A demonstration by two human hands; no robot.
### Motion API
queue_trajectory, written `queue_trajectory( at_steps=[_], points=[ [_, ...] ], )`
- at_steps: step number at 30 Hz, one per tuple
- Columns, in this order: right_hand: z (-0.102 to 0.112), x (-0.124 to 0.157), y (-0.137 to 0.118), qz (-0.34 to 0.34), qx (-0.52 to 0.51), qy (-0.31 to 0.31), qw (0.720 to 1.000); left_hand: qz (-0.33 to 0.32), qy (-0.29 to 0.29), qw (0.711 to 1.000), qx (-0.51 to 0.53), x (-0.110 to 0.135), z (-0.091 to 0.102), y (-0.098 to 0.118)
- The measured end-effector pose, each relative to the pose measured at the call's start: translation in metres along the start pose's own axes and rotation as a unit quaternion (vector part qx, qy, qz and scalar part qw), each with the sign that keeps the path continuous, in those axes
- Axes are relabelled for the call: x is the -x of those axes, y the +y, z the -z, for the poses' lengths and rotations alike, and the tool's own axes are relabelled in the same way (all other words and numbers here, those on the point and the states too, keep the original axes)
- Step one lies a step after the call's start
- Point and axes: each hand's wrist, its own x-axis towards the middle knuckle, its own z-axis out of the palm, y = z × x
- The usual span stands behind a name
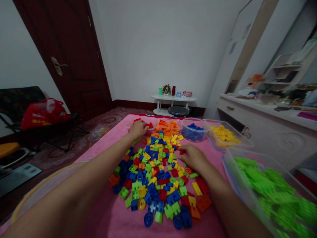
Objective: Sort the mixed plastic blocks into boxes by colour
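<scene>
A heap of mixed plastic bricks (158, 175) in red, blue, green, yellow and orange lies on a pink cloth (116, 215). My left hand (137, 128) reaches far forward over a clear tub of red bricks (148, 125), fingers curled; whether it holds a brick is hidden. My right hand (192, 155) rests on the right side of the heap, fingertips pinched on a small red brick (181, 152).
Clear tubs hold sorted bricks: orange (168, 125), blue (194, 130), yellow (224, 134) and a big green one (272, 188) at the right. A white cabinet (260, 129) stands right, a small white table (173, 99) behind, a dark door (69, 56) and red bag (44, 114) left.
</scene>
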Motion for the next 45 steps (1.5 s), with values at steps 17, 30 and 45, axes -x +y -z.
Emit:
queue_trajectory(
  at_steps=[17,30,45],
  points=[
    [-0.015,0.010,-0.044,0.102,-0.052,0.036,0.993,-0.159,-0.197,0.953,0.168,0.079,0.003,0.077],
    [0.021,0.008,-0.056,0.110,-0.110,0.131,0.979,0.007,-0.258,0.830,0.494,0.095,0.023,0.091],
    [-0.015,0.087,-0.162,0.356,-0.084,-0.054,0.929,0.280,-0.042,0.510,0.812,0.059,0.060,0.046]
  ],
)
